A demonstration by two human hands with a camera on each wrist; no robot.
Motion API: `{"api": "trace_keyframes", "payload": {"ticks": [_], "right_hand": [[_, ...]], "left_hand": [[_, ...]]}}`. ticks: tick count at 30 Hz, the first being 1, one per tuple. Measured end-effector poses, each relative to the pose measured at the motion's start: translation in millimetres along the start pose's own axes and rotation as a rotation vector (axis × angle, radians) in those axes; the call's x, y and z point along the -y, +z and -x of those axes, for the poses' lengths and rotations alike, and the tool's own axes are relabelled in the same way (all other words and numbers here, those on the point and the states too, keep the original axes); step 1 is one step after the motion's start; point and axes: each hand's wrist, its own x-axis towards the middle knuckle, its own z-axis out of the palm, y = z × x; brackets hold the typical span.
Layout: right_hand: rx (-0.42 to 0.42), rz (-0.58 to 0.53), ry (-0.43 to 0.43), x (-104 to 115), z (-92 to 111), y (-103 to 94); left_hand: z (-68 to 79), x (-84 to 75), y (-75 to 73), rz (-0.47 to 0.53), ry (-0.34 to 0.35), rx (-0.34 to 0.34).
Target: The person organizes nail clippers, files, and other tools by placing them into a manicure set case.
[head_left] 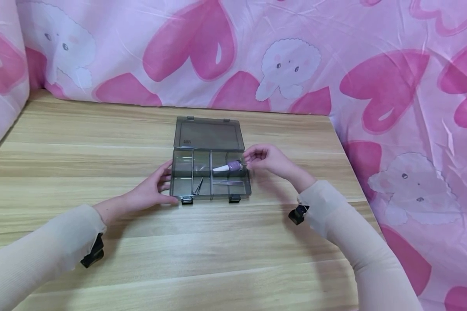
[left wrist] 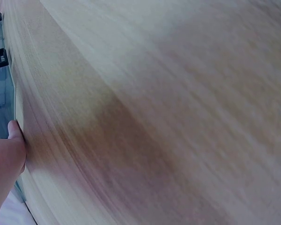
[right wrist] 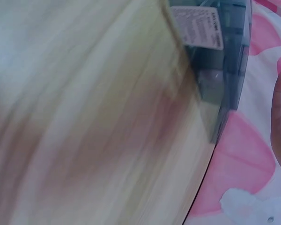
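A smoky see-through compartment box (head_left: 183,186) lies with its lid (head_left: 210,134) swung back. My left hand (head_left: 149,188) holds the box at its left side, fingers along the wall and thumb at the front corner. In the left wrist view, the thumb (left wrist: 14,129) is right at the box's edge. My right hand (head_left: 270,160) is beside the right rim, its fingers loosely bent. Near those fingertips, a purple nail polish bottle (head_left: 235,165) with a long white cap lies in the back right compartment. A slim metal tool (head_left: 198,187) leans in the front middle one.
A thin clear strip (head_left: 227,183) lies in the front right part of the box. Two black latches (head_left: 235,198) stick out at its front. The wooden table (head_left: 202,255) ends at a pink heart-print cloth (head_left: 249,56). In the right wrist view a printed label (right wrist: 197,27) shows.
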Motion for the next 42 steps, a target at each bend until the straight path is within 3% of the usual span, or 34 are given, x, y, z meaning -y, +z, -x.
{"api": "trace_keyframes", "payload": {"ticks": [11, 22, 42], "right_hand": [[0.020, -0.052, -0.027, 17.4, -29.6, 26.1], [0.041, -0.013, -0.062, 23.0, -47.6, 47.7], [0.066, -0.014, -0.054, 21.6, -59.0, 63.4]], "left_hand": [[-2.4, 1.0, 2.8, 0.009, 0.000, -0.004], [-2.7, -1.1, 6.0, 0.022, -0.007, -0.002], [-5.3, -1.5, 9.7, 0.034, 0.019, 0.009]]}}
